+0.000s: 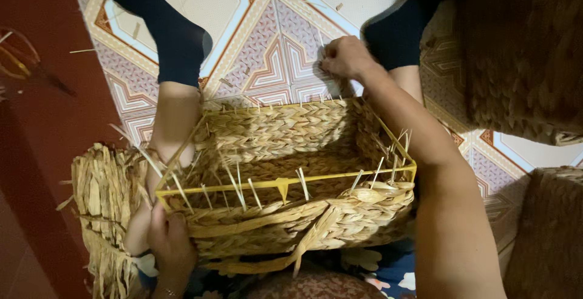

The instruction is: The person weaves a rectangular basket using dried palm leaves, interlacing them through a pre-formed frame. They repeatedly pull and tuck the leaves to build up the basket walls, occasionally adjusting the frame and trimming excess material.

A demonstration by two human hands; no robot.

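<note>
Between hands: woven basket [285, 177]; left hand [170, 244] near corner, right hand [346, 57] far corner.

The rectangular woven straw basket [285, 171] glows golden tan, its braided strands running in herringbone rows, and a bright yellow wire frame [285, 185] edges its rim. Under it the tiled floor [267, 50] shows cream ground with geometric patterns in terracotta red, white and thin blue lines, beside a plain dark red strip of floor [42, 123]. Two solid black socks [176, 38] stand out against the tiles, the bundle of dry flat straw [100, 208] is pale yellow-brown, and dark blue floral fabric [388, 275] shows white and pink blossoms.
</note>
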